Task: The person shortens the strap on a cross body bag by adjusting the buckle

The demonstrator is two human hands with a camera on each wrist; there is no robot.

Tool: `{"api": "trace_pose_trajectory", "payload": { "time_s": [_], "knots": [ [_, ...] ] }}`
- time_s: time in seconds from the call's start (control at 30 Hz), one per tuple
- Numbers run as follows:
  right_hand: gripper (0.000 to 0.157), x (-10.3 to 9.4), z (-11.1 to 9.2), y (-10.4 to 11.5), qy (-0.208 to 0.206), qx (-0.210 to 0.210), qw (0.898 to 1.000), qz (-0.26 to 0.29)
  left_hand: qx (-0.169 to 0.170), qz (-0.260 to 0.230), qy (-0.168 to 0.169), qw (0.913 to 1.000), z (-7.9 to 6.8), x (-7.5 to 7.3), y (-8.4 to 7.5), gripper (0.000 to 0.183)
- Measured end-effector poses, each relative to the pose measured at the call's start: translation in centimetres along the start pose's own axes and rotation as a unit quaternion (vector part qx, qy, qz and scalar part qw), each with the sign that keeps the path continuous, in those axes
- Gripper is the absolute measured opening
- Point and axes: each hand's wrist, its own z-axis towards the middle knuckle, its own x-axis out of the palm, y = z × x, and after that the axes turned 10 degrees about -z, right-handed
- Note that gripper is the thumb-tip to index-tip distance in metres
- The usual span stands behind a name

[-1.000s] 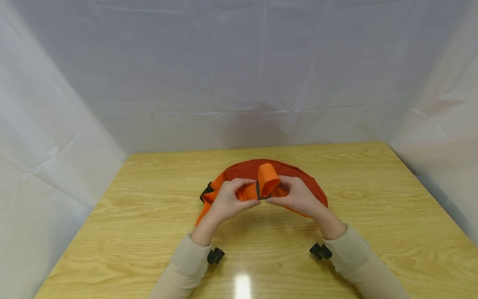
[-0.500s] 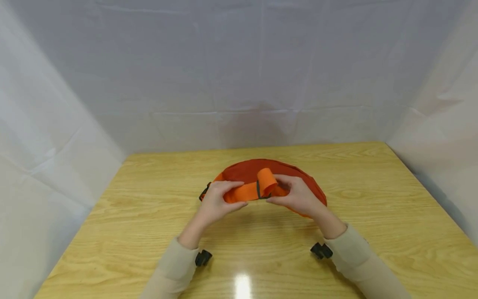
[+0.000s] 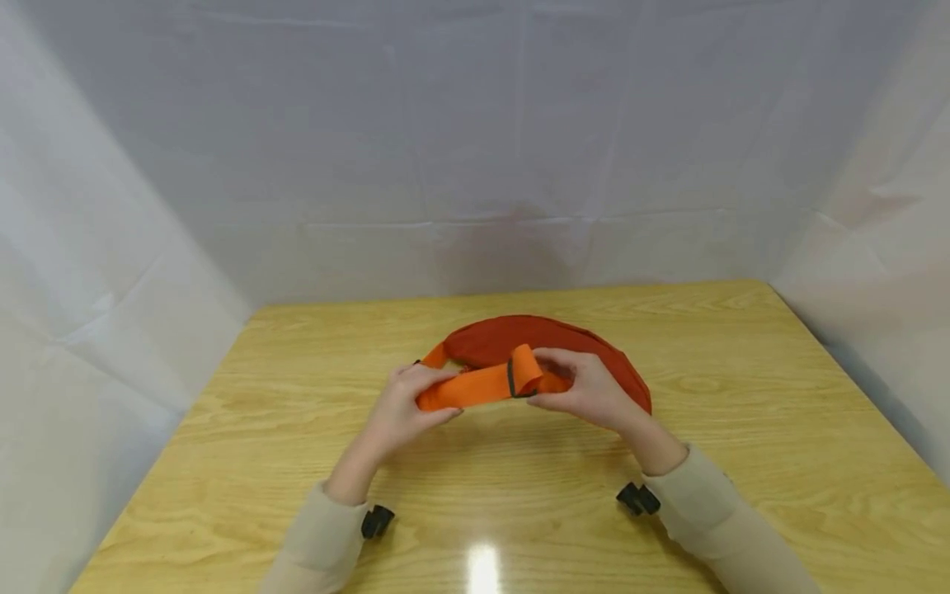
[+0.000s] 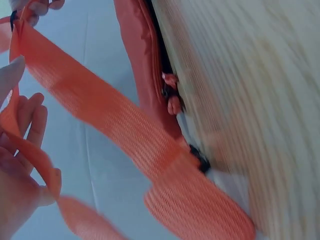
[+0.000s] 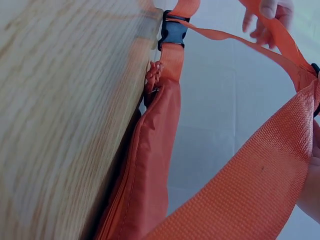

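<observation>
A red waist bag (image 3: 542, 334) lies at the middle of the table, its curved side toward the back. Its orange webbing strap (image 3: 475, 386) is raised in front of it, between both hands. The left hand (image 3: 397, 412) holds the strap between thumb and fingers, well left of the black slider (image 3: 511, 378). Close to the slider, the right hand (image 3: 590, 388) pinches the strap, and a short loop of webbing stands up there. In the right wrist view, a black side-release buckle (image 5: 173, 33) is fastened at the bag's end, near an orange cord zipper pull (image 5: 153, 75).
The wooden table (image 3: 297, 462) reaches to pale sheeting (image 3: 371, 165) at the back and both sides. Black wrist cameras sit by the cuffs, one at the left sleeve (image 3: 319, 528) and one at the right sleeve (image 3: 720, 511).
The left hand has moved left and slightly toward the front along the strap, away from the slider. The loop by the slider has become smaller. The right hand has stayed nearly still.
</observation>
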Motion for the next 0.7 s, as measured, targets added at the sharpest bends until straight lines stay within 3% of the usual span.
{"api": "trace_pose_trajectory", "payload": {
  "time_s": [0.23, 0.7],
  "knots": [
    [0.052, -0.3, -0.1, 0.1, -0.013, 0.020, 1.000, 0.002, -0.032, -0.001, -0.010, 0.9994, -1.1, -1.3, 0.6, 0.043],
    [0.051, -0.4, -0.2, -0.4, 0.001, 0.014, 1.000, 0.010, 0.004, 0.024, -0.015, 0.9996, -2.9, -3.2, 2.5, 0.045]
  ]
}}
